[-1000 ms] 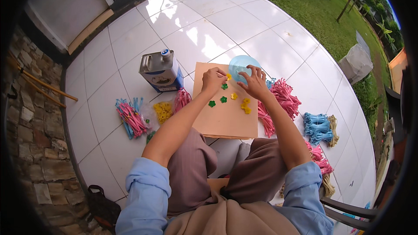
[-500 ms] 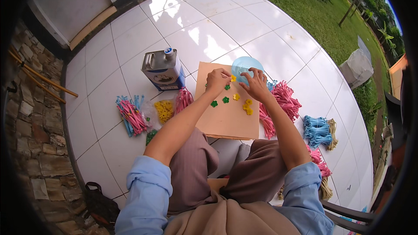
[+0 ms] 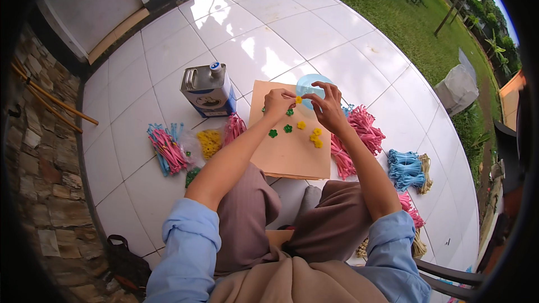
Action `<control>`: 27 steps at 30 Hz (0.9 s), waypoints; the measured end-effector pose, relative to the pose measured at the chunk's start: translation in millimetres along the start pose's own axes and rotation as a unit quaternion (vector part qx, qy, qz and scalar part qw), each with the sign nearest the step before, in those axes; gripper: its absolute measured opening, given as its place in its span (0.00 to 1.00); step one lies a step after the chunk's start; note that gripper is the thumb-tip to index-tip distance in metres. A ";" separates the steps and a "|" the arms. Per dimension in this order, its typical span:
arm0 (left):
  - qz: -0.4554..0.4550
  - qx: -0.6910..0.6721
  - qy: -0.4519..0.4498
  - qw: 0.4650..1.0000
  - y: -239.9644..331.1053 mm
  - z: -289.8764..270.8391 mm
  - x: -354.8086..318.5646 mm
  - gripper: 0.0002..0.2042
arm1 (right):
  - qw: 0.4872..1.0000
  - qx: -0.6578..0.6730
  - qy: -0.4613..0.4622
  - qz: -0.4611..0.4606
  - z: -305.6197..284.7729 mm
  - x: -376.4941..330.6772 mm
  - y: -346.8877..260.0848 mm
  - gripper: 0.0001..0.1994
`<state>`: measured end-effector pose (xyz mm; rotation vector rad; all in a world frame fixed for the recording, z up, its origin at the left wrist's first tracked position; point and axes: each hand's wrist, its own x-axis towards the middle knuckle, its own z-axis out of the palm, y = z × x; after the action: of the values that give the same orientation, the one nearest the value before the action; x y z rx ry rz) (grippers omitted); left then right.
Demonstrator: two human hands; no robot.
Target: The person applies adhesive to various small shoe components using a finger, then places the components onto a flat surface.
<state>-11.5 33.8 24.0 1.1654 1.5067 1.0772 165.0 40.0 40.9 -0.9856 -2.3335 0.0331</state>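
Both hands are up over the tan board (image 3: pixel 292 148) at the centre of the frame, and they meet on one tiny yellow flower piece (image 3: pixel 299 100). The left hand (image 3: pixel 278 102) has its fingertips drawn together on the left edge of that piece; the right hand (image 3: pixel 328 106) comes in from the other side, thumb and forefinger pinched close on it while the other fingers fan upward. So the piece sits right between the two hands, just above the board's upper part, with the pale blue bowl (image 3: pixel 310 83) directly behind it.

By the look of it, this is the fiddly stage: a small flower being worked or joined between the fingertips, not set down yet. Whether something thin is threaded through it cannot be told at this size. The next move probably calls for a steady pinch from both sides and very little travel, since the piece is small enough to slip.

Below the hands, loose on the board, lie green flower pieces (image 3: pixel 281 130) and a little cluster of yellow flower pieces (image 3: pixel 315 136). Right of the board, pink bundles (image 3: pixel 359 134) fan out, with blue bundles (image 3: pixel 405 168) further right. At centre-left a metal can (image 3: pixel 209 91) with a blue cap stands on the white tiles (image 3: pixel 252 39), and left of it more mixed pink and blue bundles (image 3: pixel 165 148) rest beside a bag of yellow pieces (image 3: pixel 210 141).
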 end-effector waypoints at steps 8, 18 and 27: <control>-0.004 0.002 -0.008 1.000 12.2 7.6 -7.1 0.08 | 0.998 -0.041 0.014 -0.037 -5.6 -4.2 -2.1 0.17; -0.016 -0.062 -0.020 0.998 10.2 9.3 -7.3 0.09 | 0.997 -0.056 0.004 -0.044 -9.1 -4.8 0.3 0.18; 0.152 0.258 -0.008 0.954 -9.2 15.7 -9.6 0.04 | 0.972 0.167 -0.150 0.070 -23.7 -35.6 6.4 0.13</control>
<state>3.4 24.4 13.4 1.8106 1.6869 0.8835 201.2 16.3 40.4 -1.0237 -2.4092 0.6515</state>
